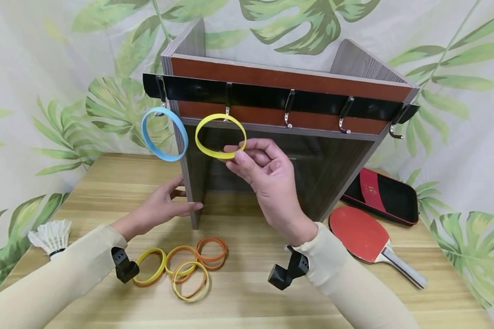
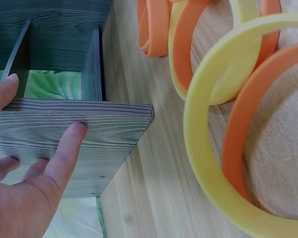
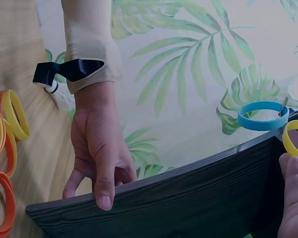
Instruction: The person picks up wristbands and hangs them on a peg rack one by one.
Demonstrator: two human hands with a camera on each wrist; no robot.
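Note:
My right hand [image 1: 273, 187] pinches a yellow wristband [image 1: 212, 152] between thumb and fingers, right at the second hook from the left [image 1: 228, 98] on a black hook strip [image 1: 259, 92]. From the leftmost hook hangs a blue wristband [image 1: 169, 157]; it also shows in the right wrist view. Lower down, my left hand [image 1: 162, 208] holds the left side panel [image 1: 191, 173] of a grey wooden stand, thumb over its front edge and fingers along the outer face. Several yellow and orange wristbands [image 1: 163, 262] lie partly overlapping on the table, close to the left wrist.
A red table tennis bat [image 1: 358, 233] lies on the right of the wooden table [image 1: 251, 301], with a black and red case [image 1: 397, 198] behind it. At the left edge stands a white shuttlecock [image 1: 51, 233]. Leaf-patterned cloth [image 1: 119, 41] hangs behind the stand.

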